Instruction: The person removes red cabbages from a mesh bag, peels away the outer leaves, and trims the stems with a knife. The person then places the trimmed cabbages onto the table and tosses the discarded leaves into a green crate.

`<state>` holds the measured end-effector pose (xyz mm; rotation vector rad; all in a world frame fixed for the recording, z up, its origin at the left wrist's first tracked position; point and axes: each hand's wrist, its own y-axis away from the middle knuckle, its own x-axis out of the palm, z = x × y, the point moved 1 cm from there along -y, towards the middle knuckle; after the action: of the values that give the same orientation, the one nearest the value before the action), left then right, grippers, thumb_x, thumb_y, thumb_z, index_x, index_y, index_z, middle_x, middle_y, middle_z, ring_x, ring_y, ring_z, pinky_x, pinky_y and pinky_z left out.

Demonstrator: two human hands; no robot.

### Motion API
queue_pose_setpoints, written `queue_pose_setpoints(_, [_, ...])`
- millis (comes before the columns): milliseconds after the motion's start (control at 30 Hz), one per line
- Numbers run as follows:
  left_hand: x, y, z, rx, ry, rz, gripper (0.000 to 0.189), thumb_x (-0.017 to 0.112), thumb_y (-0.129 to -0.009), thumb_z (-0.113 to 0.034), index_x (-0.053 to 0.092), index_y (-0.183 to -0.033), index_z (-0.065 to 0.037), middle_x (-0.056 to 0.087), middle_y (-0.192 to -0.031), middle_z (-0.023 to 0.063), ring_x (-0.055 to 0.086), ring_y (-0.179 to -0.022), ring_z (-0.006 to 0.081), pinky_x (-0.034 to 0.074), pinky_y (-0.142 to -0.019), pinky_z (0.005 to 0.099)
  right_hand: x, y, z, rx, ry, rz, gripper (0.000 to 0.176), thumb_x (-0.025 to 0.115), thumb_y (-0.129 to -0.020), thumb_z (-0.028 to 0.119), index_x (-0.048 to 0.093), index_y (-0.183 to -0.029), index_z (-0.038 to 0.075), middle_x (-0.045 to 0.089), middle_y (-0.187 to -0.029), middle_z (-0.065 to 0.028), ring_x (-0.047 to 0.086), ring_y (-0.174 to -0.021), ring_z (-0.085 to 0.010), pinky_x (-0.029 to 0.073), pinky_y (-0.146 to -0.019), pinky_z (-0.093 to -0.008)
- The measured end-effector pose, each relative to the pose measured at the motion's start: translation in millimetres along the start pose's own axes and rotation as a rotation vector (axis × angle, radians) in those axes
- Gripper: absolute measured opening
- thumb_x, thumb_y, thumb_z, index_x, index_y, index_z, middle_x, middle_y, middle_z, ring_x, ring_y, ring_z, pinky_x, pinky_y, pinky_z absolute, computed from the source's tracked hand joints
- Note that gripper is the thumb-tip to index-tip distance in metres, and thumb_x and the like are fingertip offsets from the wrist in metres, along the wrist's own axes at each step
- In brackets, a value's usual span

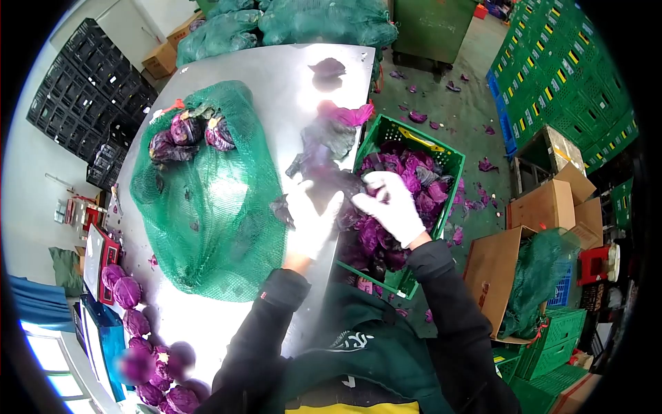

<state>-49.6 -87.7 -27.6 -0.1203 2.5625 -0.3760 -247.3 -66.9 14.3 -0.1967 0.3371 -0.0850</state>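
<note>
My left hand (310, 219), in a white glove, is at the table's right edge, its thumb and fingers around a dark, blurred red cabbage (325, 185). Close on the right, my white-gloved right hand (392, 207) has its fingers curled toward the cabbage; whatever is in them cannot be made out. Loose cabbage leaves (334, 138) lie just beyond the hands. Under my right hand stands a green crate (452, 162) filled with purple leaves (417, 176). To the left, a green mesh bag (207, 228) lies on the metal table (289, 76) with several cabbages (185, 130) in it.
Several bare purple cabbages (127, 292) sit along the table's near left side by a red-framed box (102, 263). Full mesh sacks (324, 24) lie beyond the far edge. Stacked green crates (558, 76) and open cardboard boxes (541, 207) stand right; leaves litter the floor (476, 124).
</note>
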Motion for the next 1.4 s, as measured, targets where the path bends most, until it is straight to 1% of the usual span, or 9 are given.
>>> queue_pose_setpoints(267, [-9, 5, -12, 0.091, -0.112, 0.005, 0.047, 0.057, -0.097, -0.028, 0.048, -0.135, -0.002, 0.048, -0.135, 0.022, 0.044, -0.123, 0.036, 0.031, -0.109, 0.0452, 31, -4, 10, -0.305, 0.481, -0.077, 0.016, 0.061, -0.09, 0.02, 0.056, -0.094, 0.005, 0.058, -0.095, -0.0181, 0.063, -0.08, -0.04, 0.052, -0.066, -0.0472])
queue_pose_setpoints(333, [-8, 7, -10, 0.084, -0.114, 0.011, 0.047, 0.058, -0.097, -0.026, 0.047, -0.136, -0.002, 0.044, -0.141, 0.0221, 0.043, -0.124, 0.0361, 0.03, -0.11, 0.0449, 19, -7, 5, 0.003, 0.414, -0.057, 0.016, 0.06, -0.092, 0.02, 0.055, -0.093, 0.004, 0.058, -0.09, -0.0188, 0.061, -0.077, -0.0388, 0.052, -0.064, -0.0437])
queue_pose_setpoints(400, [-10, 5, -5, 0.111, -0.107, -0.006, 0.047, 0.059, -0.097, -0.025, 0.047, -0.136, -0.003, 0.043, -0.142, 0.0217, 0.043, -0.124, 0.0363, 0.03, -0.11, 0.0447, 13, -8, -16, 0.51, -0.468, -0.12, 0.018, 0.063, -0.094, 0.027, 0.055, -0.092, 0.011, 0.055, -0.072, -0.0002, 0.055, -0.064, -0.0136, 0.046, -0.053, -0.0285])
queue_pose_setpoints(667, [-34, -3, -8, 0.103, 0.0, 0.068, 0.088, 0.081, -0.074, -0.047, 0.041, -0.135, 0.003, 0.041, -0.132, 0.025, 0.039, -0.123, 0.0412, 0.033, -0.106, 0.0511, 29, 12, 21, 0.553, -0.775, 0.196, 0.019, 0.063, -0.095, 0.027, 0.059, -0.104, 0.012, 0.055, -0.088, 0.0051, 0.053, -0.068, -0.0063, 0.046, -0.054, -0.0219])
queue_pose_setpoints(933, [-52, 2, -3, 0.018, -0.044, 0.138, 0.091, 0.082, -0.07, -0.049, 0.044, -0.142, -0.009, 0.042, -0.123, 0.0222, 0.041, -0.118, 0.0382, 0.035, -0.105, 0.0506, 13, 20, -130, 0.803, -0.401, -0.209, 0.013, 0.061, -0.096, 0.019, 0.056, -0.086, 0.011, 0.049, -0.064, 0.0032, 0.044, -0.043, -0.0092, 0.035, -0.037, -0.0267])
queue_pose_setpoints(1000, [-59, 2, -9, 0.026, -0.114, 0.202, 0.095, 0.082, -0.068, -0.052, 0.042, -0.145, -0.014, 0.042, -0.122, 0.0227, 0.041, -0.117, 0.0393, 0.034, -0.105, 0.0519, 19, 11, -116, 0.754, -0.299, -0.197, 0.014, 0.061, -0.095, 0.021, 0.058, -0.088, 0.01, 0.051, -0.064, 0.0023, 0.042, -0.041, -0.0091, 0.034, -0.036, -0.0269])
queue_pose_setpoints(1133, [-66, -2, -36, 0.03, -0.359, 0.357, 0.11, 0.082, -0.063, -0.056, 0.033, -0.152, -0.016, 0.042, -0.121, 0.0269, 0.041, -0.115, 0.0438, 0.034, -0.103, 0.0562, 29, -16, -11, 0.291, -0.247, 0.012, 0.046, 0.069, -0.09, 0.036, 0.057, -0.118, 0.002, 0.065, -0.109, -0.0116, 0.062, -0.101, -0.0184, 0.049, -0.089, -0.0305])
queue_pose_setpoints(1200, [-59, 2, -34, 0.178, -0.444, 0.319, 0.111, 0.083, -0.062, -0.055, 0.032, -0.153, -0.018, 0.046, -0.117, 0.0283, 0.045, -0.109, 0.0443, 0.037, -0.099, 0.0554, 35, -16, 38, -0.047, 0.384, 0.158, 0.064, 0.064, -0.087, 0.052, 0.053, -0.131, 0.007, 0.06, -0.126, -0.0179, 0.058, -0.118, -0.0324, 0.048, -0.095, -0.041])
queue_pose_setpoints(1400, [-64, 23, -33, 0.105, -0.297, 0.299, 0.105, 0.085, -0.062, -0.051, 0.037, -0.149, -0.016, 0.033, -0.121, 0.0222, 0.029, -0.116, 0.0378, 0.025, -0.106, 0.052, 47, -25, -1, -0.083, 0.631, -0.054, 0.036, 0.054, -0.097, 0.04, 0.059, -0.106, 0.005, 0.066, -0.092, -0.0208, 0.065, -0.081, -0.041, 0.051, -0.071, -0.0491])
